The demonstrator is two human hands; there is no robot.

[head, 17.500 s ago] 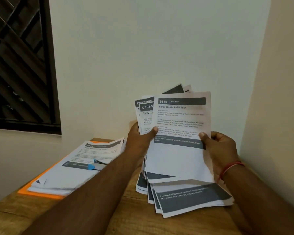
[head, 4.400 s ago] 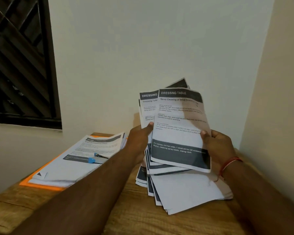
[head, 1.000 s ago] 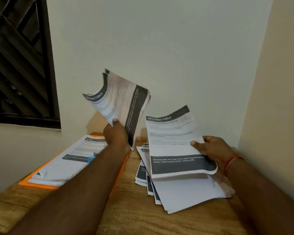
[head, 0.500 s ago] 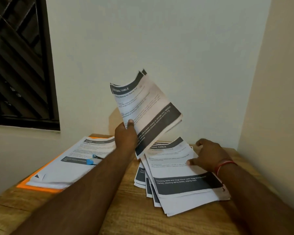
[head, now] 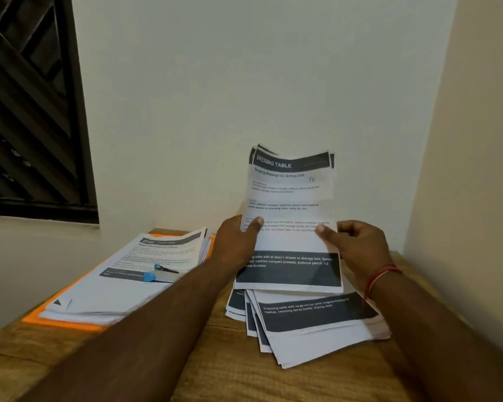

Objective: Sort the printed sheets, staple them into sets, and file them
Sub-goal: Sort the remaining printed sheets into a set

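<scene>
Sheets first: a small bundle headed DRESSING TABLE is up in the air, held upright just over the loose pile and pinched at both side edges. Left hand has its thumb on the front and its fingers curled behind the left edge. Right hand does the same on the right edge.

Looks like the sorting step to me, squaring up one set before stapling. My tip: ease the pinch a bit and tap the bottom edge on the wooden table so the corners line up, since a couple of back pages poke out at the top left. Squeeze too hard and it bows, and the top edge is curved as it is.

Material-wise it's plain white office paper, floppy, with dark header and footer bands. Below the hands, the loose pile is fanned out and skewed. Off to the left, a neater stack sits on an orange folder, with a small blue-and-black thing on top. Can't tell what that is. The table is rough-grained wood.
</scene>
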